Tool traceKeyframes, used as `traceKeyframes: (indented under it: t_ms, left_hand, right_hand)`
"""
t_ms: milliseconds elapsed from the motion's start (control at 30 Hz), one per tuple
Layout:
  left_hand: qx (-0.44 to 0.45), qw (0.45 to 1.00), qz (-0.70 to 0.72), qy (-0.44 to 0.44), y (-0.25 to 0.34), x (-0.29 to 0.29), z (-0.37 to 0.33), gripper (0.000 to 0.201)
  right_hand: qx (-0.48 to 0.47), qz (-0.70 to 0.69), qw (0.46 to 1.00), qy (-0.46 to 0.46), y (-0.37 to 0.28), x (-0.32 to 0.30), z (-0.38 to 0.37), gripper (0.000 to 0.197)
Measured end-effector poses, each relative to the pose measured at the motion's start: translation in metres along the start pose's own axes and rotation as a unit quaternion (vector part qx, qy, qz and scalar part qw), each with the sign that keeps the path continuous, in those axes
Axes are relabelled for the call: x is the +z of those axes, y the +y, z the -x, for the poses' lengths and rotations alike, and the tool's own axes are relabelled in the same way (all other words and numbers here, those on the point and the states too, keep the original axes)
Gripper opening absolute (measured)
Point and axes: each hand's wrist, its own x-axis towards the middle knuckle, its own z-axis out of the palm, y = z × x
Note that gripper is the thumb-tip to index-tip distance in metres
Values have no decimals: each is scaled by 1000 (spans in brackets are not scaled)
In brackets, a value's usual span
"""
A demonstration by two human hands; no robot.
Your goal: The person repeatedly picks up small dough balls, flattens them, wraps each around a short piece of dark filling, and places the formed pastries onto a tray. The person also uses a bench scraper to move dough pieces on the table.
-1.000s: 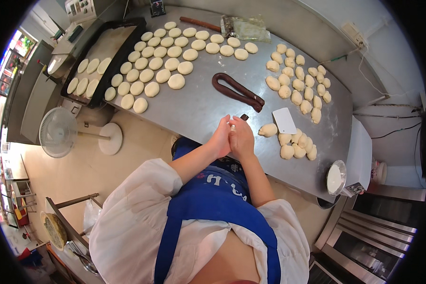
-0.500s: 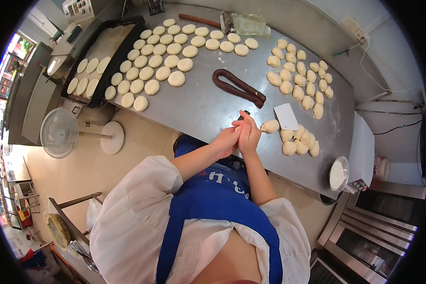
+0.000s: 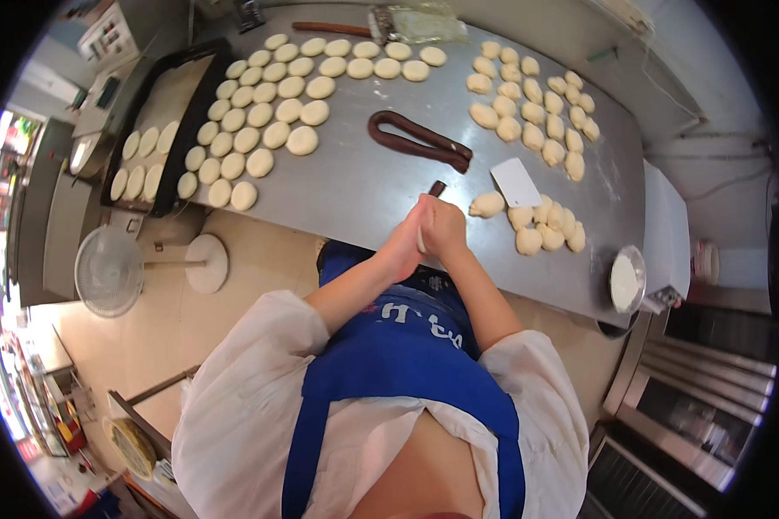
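Observation:
My left hand (image 3: 402,246) and my right hand (image 3: 444,228) are closed and pressed together over the near edge of the steel table. A pale sliver of dough (image 3: 421,241) shows between the palms; the rest of it is hidden. Just beyond my fingertips lies a short dark brown piece of filling paste (image 3: 438,188). Farther off, a rope of the same dark paste (image 3: 419,142) is bent double on the steel. To the right of my hands sits a lump of dough (image 3: 487,205), beside a white scraper (image 3: 516,182) that rests by a cluster of dough lumps (image 3: 546,227).
Flattened dough rounds (image 3: 260,115) fill the table's left side. More dough lumps (image 3: 532,112) stand at the far right. A black baking tray (image 3: 202,104) holds several rounds. A rolling pin (image 3: 331,29) lies at the back, and a bowl of white powder (image 3: 625,281) stands at the right edge.
My hands have closed more tightly together and turned, drawing back from the dark piece, which now shows more fully. The whole view has shifted slightly with my head.

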Motion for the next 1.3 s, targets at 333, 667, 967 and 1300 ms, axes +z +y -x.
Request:
traceKeyframes:
  t_ms: [333, 667, 967, 1300]
  left_hand:
    - [29, 996, -75, 38, 7, -99, 0, 36]
    - [253, 689, -678, -49, -11, -59, -15, 70]
    - [74, 431, -898, -46, -19, -23, -18, 80]
    - [51, 599, -796, -64, 2, -21, -21, 76]
  right_hand:
    - [64, 29, 990, 125, 55, -8, 27, 36]
    - [-37, 165, 983, 79, 55, -5, 39, 21]
    - [-49, 160, 977, 129, 73, 2, 54, 19]
    - [394, -410, 822, -34, 56, -39, 48, 32]
